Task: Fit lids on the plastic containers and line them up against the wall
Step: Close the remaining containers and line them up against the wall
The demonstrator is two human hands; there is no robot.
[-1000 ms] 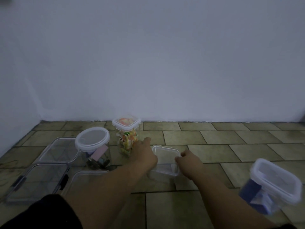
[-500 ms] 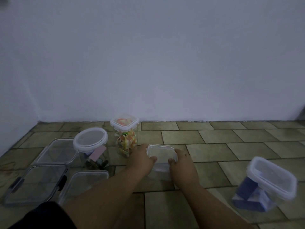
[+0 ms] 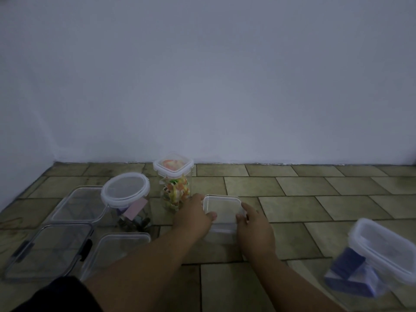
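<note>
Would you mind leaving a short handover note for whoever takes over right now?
Left hand and right hand: both grip the small square clear plastic container on the tiled floor, fingers over its lid; whether it is snapped shut I cannot tell.
Lidded: tall square jar of colourful pieces, nearest the wall; round jar with a white-rimmed lid, left of it; rectangular container with blue contents, far right, away from the wall.
Three flat clear pieces lie at far left, lids or shallow boxes, unclear.
Left to do: seat this lid, then line everything up at the wall.
</note>
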